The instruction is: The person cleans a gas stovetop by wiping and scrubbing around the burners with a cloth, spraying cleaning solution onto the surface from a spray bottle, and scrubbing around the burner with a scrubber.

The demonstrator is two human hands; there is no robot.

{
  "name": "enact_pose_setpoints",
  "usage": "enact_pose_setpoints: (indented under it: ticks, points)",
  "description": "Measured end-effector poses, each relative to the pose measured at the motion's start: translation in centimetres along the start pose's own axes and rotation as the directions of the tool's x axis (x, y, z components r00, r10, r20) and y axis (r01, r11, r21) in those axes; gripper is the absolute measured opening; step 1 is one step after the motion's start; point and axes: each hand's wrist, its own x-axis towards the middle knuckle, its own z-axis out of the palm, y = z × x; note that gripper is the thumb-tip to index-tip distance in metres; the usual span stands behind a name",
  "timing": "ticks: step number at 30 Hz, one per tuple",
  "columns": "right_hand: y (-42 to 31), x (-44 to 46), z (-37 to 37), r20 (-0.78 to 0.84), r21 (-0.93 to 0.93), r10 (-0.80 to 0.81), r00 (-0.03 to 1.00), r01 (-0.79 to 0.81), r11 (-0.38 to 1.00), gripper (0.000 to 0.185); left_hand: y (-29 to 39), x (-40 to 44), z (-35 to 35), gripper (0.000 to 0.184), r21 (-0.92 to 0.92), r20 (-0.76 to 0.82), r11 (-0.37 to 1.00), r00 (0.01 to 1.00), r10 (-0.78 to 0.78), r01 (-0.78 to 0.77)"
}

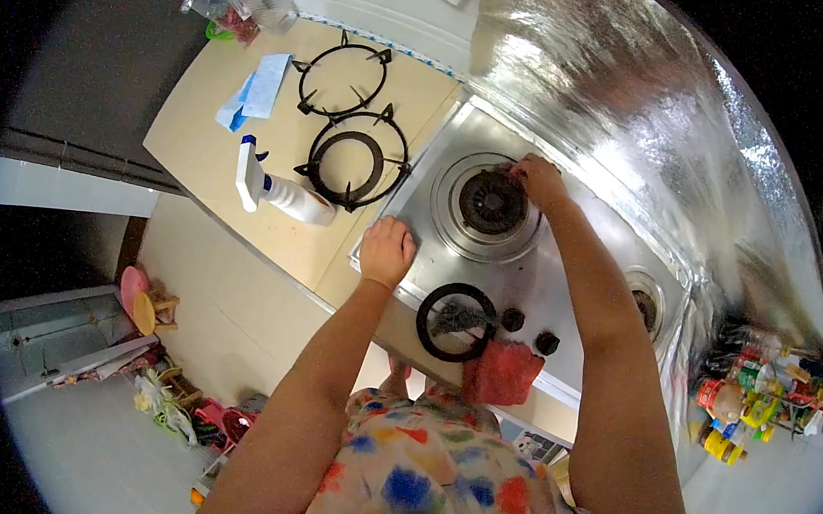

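My right hand (542, 182) is closed on a small pink cloth (516, 172), mostly hidden by the fingers. It presses at the upper right rim of the dark round burner (493, 201) on the steel gas stove (461, 134). My left hand (388, 252) lies on the stove's left edge with nothing visible in it. Near the stove's front are a black ring (424, 329) with a grey scouring pad (458, 317) inside it and two dark knobs (513, 320). A red cloth (507, 375) hangs over the front edge.
Left of the stove, two black pan supports (385, 77), a white spray bottle (296, 199) and blue-white sheets (267, 86) lie on the counter (207, 156). Foil (585, 67) covers the wall behind. Bottles (727, 402) stand at the right; a second burner (644, 307) sits beside my right forearm.
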Motion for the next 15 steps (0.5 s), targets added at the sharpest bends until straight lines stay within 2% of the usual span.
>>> enact_pose_setpoints:
  ticks: [6, 9, 12, 15]
  points:
    - [-0.2, -5.6, 2.5, -0.137, -0.024, 0.258, 0.957, -0.263, 0.964, 0.015, 0.0, -0.1, 0.1, 0.011, -0.025, -0.003, 1.000, 1.000, 0.003, -0.003]
    - [-1.2, -8.6, 4.1, -0.229, 0.127, 0.326, 0.917, -0.304, 0.944, 0.015, 0.0, -0.1, 0.0, 0.011, 0.010, 0.016, 1.000, 1.000, 0.003, -0.003]
    - [-4.4, -10.4, 3.7, -0.197, 0.142, 0.480, 0.855, -0.460, 0.877, 0.017, -0.1, -0.2, 0.1, 0.012, 0.018, 0.007, 1.000, 1.000, 0.012, -0.012]
    - [-7.3, -12.4, 4.2, -0.240, 0.191, 0.476, 0.846, -0.439, 0.878, 0.017, -0.2, -0.3, 0.3, 0.013, 0.031, -0.007, 0.999, 0.999, 0.035, -0.035]
